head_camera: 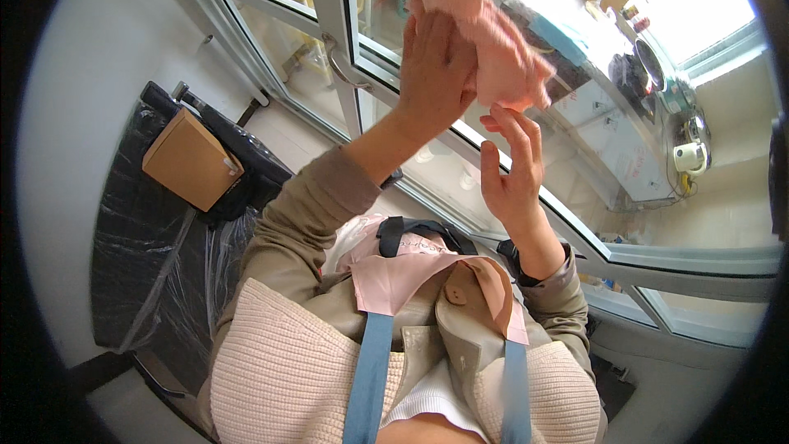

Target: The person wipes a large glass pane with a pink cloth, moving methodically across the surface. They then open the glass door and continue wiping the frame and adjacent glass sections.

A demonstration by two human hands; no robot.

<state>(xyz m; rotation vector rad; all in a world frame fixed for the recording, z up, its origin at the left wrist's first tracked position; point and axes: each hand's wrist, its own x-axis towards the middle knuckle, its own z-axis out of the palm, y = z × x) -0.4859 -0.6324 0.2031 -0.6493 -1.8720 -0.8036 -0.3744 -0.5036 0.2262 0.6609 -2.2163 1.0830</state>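
My left hand (434, 71) is raised at the upper middle of the view, pressed on a crumpled pink cloth (493, 43) that it holds against or just before a glass pane in a white frame. The cloth is slightly blurred. Lower and to the right, my right hand (515, 166) has its fingers apart, its fingertips close to the cloth's lower edge; whether they touch it I cannot tell. A curved metal door handle (342, 68) is on the white frame left of my left hand. I wear a pink apron (397, 287) with blue straps.
A cardboard box (192, 160) rests on black, plastic-wrapped furniture (142, 222) at the left, beside a white wall. Through the glass a counter (585, 74) holds pans and other kitchenware, with a white kettle (689, 157) at its right end. The white door frame (579, 234) runs diagonally before me.
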